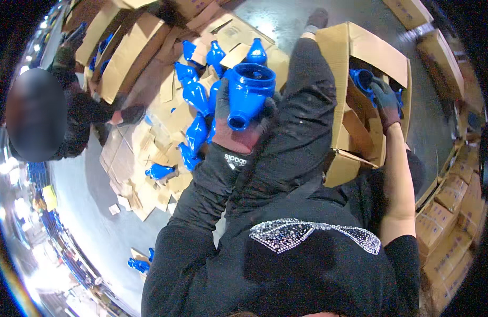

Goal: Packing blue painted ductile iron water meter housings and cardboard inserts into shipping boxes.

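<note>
Left hand point(224, 113), in a dark glove with reddish palm side, is seen in the head view grasping a glossy blue part point(249, 98) from below and from its sides. This part is hollow and tapered; its wide round mouth lies farther from the person, and its narrow end, also with a hole, points toward the person. It is held beside the person's black-trousered leg point(310, 113), over the cardboard sheets point(162, 134). Right hand point(386, 100), gloved too, reaches inside an open cardboard box point(339, 79), and its fingers are at another blue piece point(363, 79); whether they grip it or only touch it, I cannot tell. On the cardboard sheets, which cover a part of the grey floor point(101, 222), several similar blue pieces point(195, 96) lie on their sides or stand, mostly close together. At the left, another person point(80, 121) in dark clothes is near a box point(133, 55). Along the right edge, closed cartons point(447, 227) are stacked.
</note>
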`<state>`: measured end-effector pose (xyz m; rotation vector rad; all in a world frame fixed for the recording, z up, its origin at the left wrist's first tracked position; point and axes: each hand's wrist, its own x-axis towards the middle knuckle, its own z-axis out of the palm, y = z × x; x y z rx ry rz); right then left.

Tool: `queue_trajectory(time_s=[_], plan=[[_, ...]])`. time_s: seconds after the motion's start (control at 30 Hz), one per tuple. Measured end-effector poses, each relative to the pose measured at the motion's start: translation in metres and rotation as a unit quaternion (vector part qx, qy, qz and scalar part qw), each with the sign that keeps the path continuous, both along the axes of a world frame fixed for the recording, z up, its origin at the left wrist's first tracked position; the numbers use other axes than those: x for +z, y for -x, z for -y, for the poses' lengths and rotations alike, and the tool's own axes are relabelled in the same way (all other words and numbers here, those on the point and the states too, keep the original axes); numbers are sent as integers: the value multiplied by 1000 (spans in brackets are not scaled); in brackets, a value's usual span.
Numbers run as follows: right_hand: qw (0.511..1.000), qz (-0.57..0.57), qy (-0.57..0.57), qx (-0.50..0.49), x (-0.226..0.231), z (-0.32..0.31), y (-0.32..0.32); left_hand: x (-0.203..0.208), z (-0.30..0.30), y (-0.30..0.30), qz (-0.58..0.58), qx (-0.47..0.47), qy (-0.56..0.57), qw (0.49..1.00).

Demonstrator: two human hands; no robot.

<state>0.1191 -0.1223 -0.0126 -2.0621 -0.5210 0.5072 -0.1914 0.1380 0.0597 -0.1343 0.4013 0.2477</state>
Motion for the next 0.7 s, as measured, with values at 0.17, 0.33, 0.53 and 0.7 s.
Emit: queue_trajectory(time_s=[0.17,0.33,0.53,0.7], plan=[[941,244,222,76,-32,-21,-5,-17,-26,34,-24,68,-30,997],[903,230,330,150,-37,-35,-6,-31,-43,58,-36,114,-7,993],[942,165,261,133,-73,-12,-28,-40,-56,82,19,133,-13,991],[983,-169,-14,-73,-57,24,8,-47,-76,104,-157,118,-181,964]])
